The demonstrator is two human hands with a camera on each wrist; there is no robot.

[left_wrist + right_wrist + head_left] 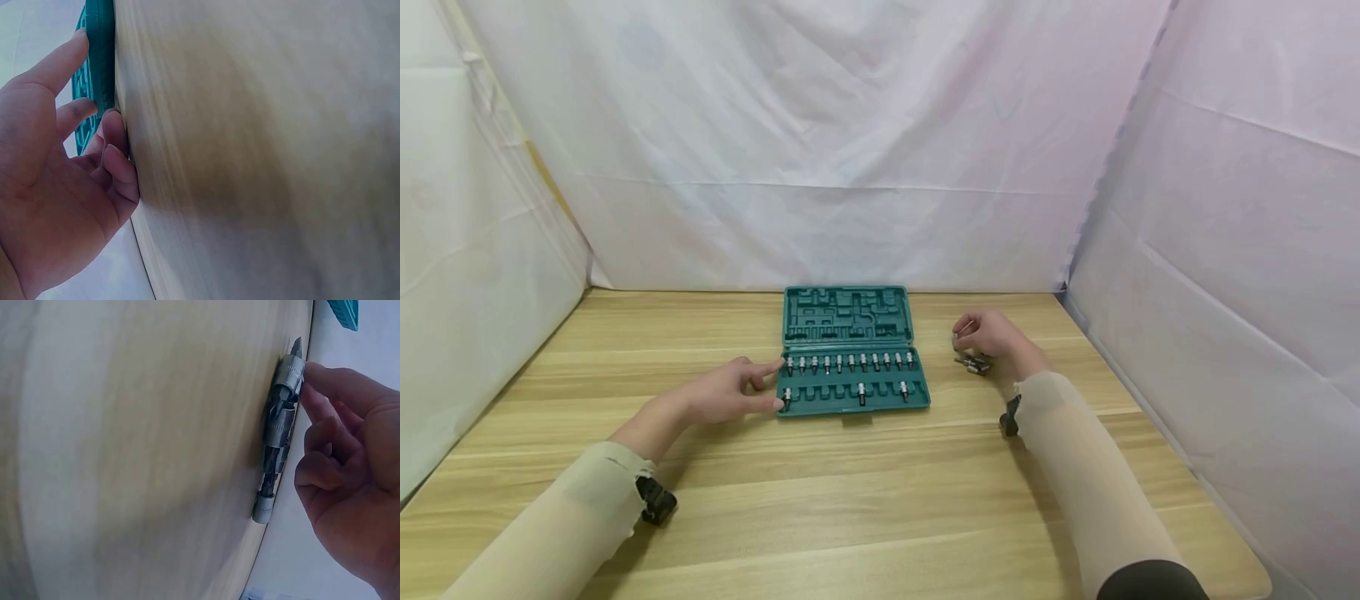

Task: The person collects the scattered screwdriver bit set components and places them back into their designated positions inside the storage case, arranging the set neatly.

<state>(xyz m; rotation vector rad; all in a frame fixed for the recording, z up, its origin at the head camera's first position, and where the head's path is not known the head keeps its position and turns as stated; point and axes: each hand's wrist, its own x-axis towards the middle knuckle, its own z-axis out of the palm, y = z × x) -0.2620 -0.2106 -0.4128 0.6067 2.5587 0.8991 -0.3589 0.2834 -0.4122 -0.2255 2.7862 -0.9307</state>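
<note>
Two hands: the left hand is at the case, the right hand by the loose bits.
Left fingers: wide apart, thumb touching the near left corner of the case, forefinger on its left edge farther back; the other fingers are bent inward.
Right fingers: narrow, thumb and forefinger together on a small silver bit socket; their tips are partly hidden in the wrist view.
Green case: lies open near the middle of the worktop, its lid folded back to the worktop's far edge.
Upper row: eleven bit sockets, evenly spaced.
Lower row: three, at the left end, near the middle and toward the right end.
Loose bits: a small heap under the right hand, well apart from the case's right edge.
Room to move: a strip of worktop between case and heap, and a broad stretch between the forearms.
Outer limits: white cloth behind and on both sides.
</note>
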